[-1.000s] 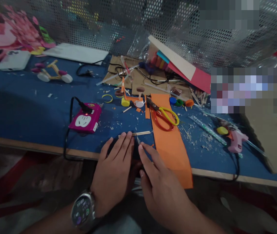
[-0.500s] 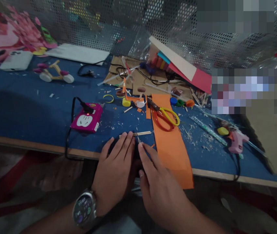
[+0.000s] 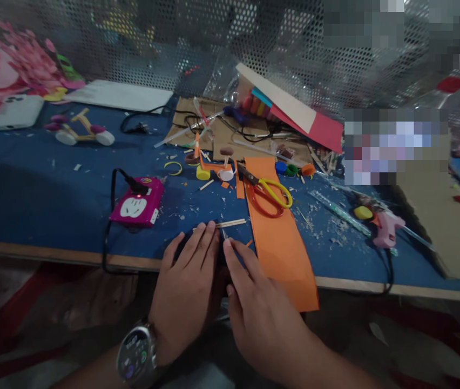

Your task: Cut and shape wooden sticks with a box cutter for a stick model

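Note:
Two thin wooden sticks (image 3: 236, 222) lie side by side on the blue tabletop (image 3: 197, 202). Fingertips of my left hand (image 3: 187, 275) pin their left ends down, fingers stretched forward and close together. My right hand (image 3: 262, 313) pinches a craft knife (image 3: 224, 231), its narrow blade pointing forward at the sticks just beside my left fingertips; its handle is hidden in my grip. Right of the sticks lies a strip of orange paper (image 3: 281, 243), overhanging the table edge. Scissors (image 3: 268, 192) with yellow and red handles rest on it.
A magenta power socket box (image 3: 139, 202) with a plugged-in cord stands to the left. A small stick-built bike model (image 3: 79, 129) is behind it. Bottle caps (image 3: 290, 169), paper scraps and cardboard (image 3: 230, 146) lie farther back. On the right are a pink glue gun (image 3: 387, 229) and a cardboard sheet (image 3: 428, 216).
The camera view has shifted slightly, so the tabletop things appear a little farther left. My left hand stays on the sticks, and the knife blade remains against them with only slight movement.

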Available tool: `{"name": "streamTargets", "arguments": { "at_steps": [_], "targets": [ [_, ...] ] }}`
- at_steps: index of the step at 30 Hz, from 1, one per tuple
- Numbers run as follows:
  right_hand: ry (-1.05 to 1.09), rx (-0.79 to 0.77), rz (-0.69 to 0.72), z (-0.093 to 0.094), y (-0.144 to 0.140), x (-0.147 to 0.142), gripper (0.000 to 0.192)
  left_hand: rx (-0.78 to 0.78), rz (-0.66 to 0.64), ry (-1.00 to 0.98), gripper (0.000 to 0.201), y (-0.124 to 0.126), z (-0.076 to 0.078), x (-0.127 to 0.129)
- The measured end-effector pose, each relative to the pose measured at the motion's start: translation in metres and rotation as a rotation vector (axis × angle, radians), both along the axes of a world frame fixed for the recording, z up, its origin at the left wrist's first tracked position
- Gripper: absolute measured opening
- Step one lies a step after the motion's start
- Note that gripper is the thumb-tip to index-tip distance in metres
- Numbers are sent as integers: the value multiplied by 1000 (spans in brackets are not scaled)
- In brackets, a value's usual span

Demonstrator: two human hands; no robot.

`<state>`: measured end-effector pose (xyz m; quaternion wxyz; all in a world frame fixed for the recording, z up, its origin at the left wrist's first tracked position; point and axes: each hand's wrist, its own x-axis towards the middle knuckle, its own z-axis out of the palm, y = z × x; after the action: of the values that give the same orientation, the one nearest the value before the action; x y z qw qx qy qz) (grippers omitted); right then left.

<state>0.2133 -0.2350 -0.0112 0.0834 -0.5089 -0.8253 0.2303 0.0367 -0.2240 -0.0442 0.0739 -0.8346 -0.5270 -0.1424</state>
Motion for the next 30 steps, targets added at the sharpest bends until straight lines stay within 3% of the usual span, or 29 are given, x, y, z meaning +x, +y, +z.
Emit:
{"name": "streamTargets", "arguments": {
  "at_steps": [9, 30],
  "targets": [
    [13, 20, 2, 3, 0, 0, 72, 9, -10, -18, 51, 2, 8, 0],
    [24, -67, -12, 7, -1, 2, 71, -2, 9, -28, 51, 0, 7, 0]
  ]
}}
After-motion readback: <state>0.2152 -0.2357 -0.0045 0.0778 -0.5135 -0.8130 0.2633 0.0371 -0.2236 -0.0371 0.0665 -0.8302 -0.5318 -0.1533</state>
